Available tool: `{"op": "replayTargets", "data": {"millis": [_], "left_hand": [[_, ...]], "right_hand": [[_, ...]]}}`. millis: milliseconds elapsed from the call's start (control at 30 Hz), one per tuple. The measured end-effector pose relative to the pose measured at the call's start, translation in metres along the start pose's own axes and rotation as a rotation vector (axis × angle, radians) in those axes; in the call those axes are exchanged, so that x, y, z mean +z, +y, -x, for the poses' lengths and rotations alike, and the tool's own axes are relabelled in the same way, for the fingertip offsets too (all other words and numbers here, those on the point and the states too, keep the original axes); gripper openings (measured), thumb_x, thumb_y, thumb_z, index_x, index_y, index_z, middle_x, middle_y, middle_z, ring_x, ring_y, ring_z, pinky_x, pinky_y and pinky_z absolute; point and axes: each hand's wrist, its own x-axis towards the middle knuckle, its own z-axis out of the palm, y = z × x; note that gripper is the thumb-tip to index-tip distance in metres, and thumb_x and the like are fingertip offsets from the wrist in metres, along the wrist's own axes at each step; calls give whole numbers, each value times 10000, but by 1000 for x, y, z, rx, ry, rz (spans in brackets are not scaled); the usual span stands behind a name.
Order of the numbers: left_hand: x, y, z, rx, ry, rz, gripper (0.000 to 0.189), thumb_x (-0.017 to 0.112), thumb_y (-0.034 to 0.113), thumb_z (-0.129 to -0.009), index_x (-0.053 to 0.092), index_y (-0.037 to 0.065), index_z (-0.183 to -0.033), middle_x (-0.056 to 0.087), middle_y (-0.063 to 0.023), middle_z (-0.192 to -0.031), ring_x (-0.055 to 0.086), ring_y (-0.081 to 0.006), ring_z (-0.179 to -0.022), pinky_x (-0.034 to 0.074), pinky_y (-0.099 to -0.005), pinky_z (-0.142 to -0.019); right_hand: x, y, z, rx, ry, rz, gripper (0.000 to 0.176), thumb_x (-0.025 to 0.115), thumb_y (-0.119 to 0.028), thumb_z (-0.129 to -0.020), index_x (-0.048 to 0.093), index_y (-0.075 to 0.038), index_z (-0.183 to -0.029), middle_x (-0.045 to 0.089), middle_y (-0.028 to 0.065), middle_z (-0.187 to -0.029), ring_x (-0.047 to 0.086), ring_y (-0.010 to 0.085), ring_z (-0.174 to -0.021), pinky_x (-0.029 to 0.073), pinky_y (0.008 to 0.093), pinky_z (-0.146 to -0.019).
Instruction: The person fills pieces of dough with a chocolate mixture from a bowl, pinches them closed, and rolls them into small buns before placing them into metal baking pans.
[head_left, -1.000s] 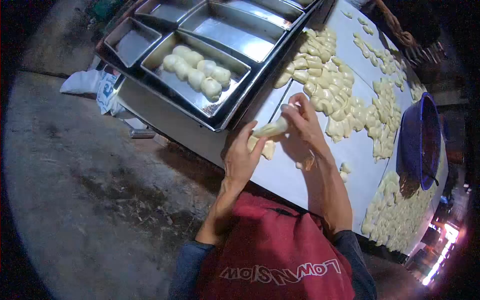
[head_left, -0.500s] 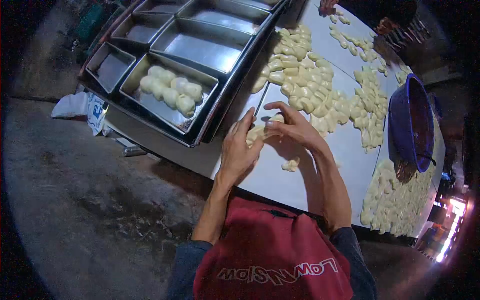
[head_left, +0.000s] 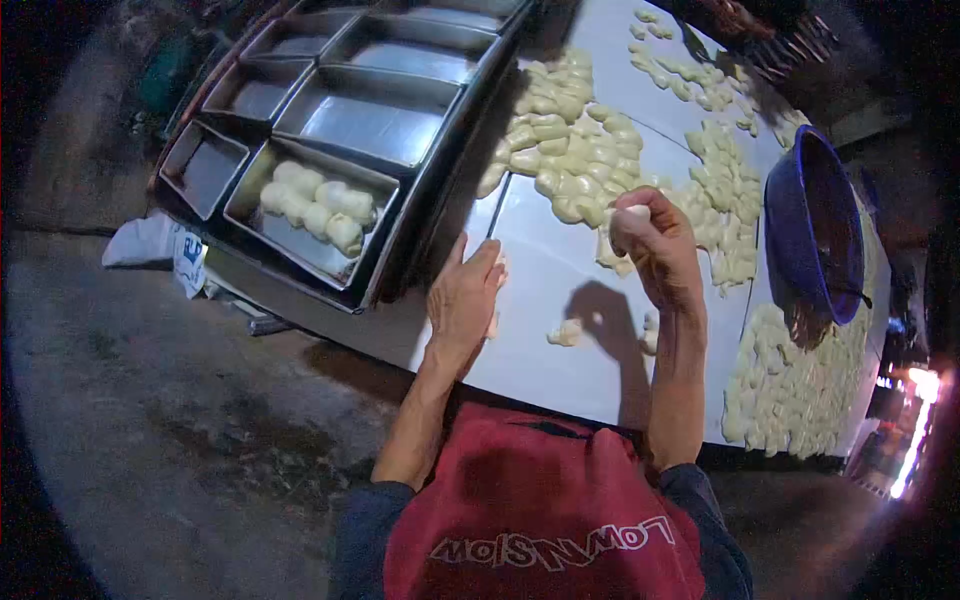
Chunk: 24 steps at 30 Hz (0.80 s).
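Observation:
My right hand (head_left: pixel 660 250) is raised above the white tabletop, with thumb and fingers pinched on a pale dough piece (head_left: pixel 630 216). A strip of dough (head_left: pixel 612 252) shows just under that hand. Fingers stretched out, my left hand (head_left: pixel 465 300) rests on the tabletop beside the dark pan rack. Pale dough (head_left: pixel 501 268) peeks out along its inner edge, mostly hidden by the palm. Between the hands lies a small dough scrap (head_left: pixel 565 333). Beyond them spreads a heap of dough pieces (head_left: pixel 585 160). In the nearest loaf pan (head_left: pixel 300 245), several dough rolls (head_left: pixel 318 205) sit in two rows.
More metal loaf pans (head_left: pixel 375 110) fill the dark rack on the left. A purple basin (head_left: pixel 815 225) stands at the right, with a sheet of dough pieces (head_left: pixel 795 385) in front of it. Another person's hand (head_left: pixel 735 18) shows at the far side. A white bag (head_left: pixel 140 243) lies lower left.
My right hand has left the dough it was handling beside my left hand, moved right and up, and now pinches a dough piece. My left hand has shifted slightly left, its fingers straighter.

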Motion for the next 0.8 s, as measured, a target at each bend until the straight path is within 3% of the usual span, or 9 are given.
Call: {"op": "replayTargets", "data": {"millis": [100, 200, 300, 400, 433, 533, 633, 733, 800], "left_hand": [[-11, 17, -5, -81, -167, 52, 702, 676, 447, -909, 510, 0, -1424, 563, -274, -1384, 430, -470, -1379, 379, -575, -1081], [0, 46, -11, 171, -87, 16, 925, 693, 593, -861, 415, -17, -1499, 461, -239, -1512, 346, -436, -1446, 97, -642, -1179], [5, 108, -26, 112, -161, 554, 536, 799, 263, -866, 641, -13, -1297, 695, -167, -1212, 640, -268, -1159, 454, -420, -1034], [31, 136, -34, -16, -264, 775, 225, 719, 114, -937, 728, -29, -1112, 745, -58, -940, 662, -104, -888, 521, -260, -820], [45, 143, -33, -8, -279, 801, 230, 715, 119, -941, 725, -29, -1118, 744, -62, -952, 663, -110, -899, 521, -269, -833], [82, 177, -30, 30, -255, 844, 306, 692, 137, -958, 671, -30, -1213, 720, -101, -1092, 655, -170, -1036, 500, -321, -943], [116, 224, -32, 378, -61, 829, 491, 604, 194, -1007, 484, -31, -1426, 567, -198, -1386, 584, -308, -1243, 428, -404, -1085], [162, 267, -34, 591, -127, 1084, 687, 627, 417, -992, 449, -70, -1442, 616, -222, -1339, 628, -309, -1207, 482, -388, -1025], [182, 296, -30, 585, -187, 1070, 838, 620, 569, -944, 454, -94, -1429, 652, -199, -1290, 667, -279, -1118, 525, -366, -953]], "right_hand": [[-24, -12, 17, -85, -10, -92, 364, 637, -94, -922, 601, -13, -1275, 666, 86, -1075, 647, 142, -902, 537, 279, -773], [-30, -11, 38, 68, 62, 44, 422, 630, -105, -942, 580, -17, -1352, 666, 72, -1132, 649, 136, -978, 543, 304, -881], [-28, 6, 60, 124, 89, -162, 326, 638, -152, -953, 622, -43, -1259, 666, 46, -1021, 644, 98, -821, 523, 227, -631], [-53, 3, 82, 134, 224, 57, 229, 692, -206, -945, 686, -60, -1120, 680, 22, -941, 662, 108, -817, 540, 240, -658], [-62, -5, 89, 155, 319, 178, 217, 713, -210, -931, 702, -56, -1084, 683, 31, -943, 672, 126, -855, 550, 253, -687], [-105, 16, 102, -368, 527, 531, 210, 747, -171, -910, 711, -43, -1073, 697, 37, -1016, 651, 123, -943, 536, 281, -765], [-131, 3, 123, -384, 577, 546, 245, 751, -166, -904, 670, -17, -1080, 664, 95, -1105, 674, 198, -988, 568, 304, -823], [-133, -20, 137, -281, 472, -446, 222, 715, -150, -948, 622, -15, -1097, 648, 46, -958, 665, 160, -904, 554, 269, -788], [-159, -26, 146, -311, 408, -603, 194, 687, -156, -972, 606, -32, -1097, 634, 29, -943, 644, 128, -855, 533, 242, -753]]}}
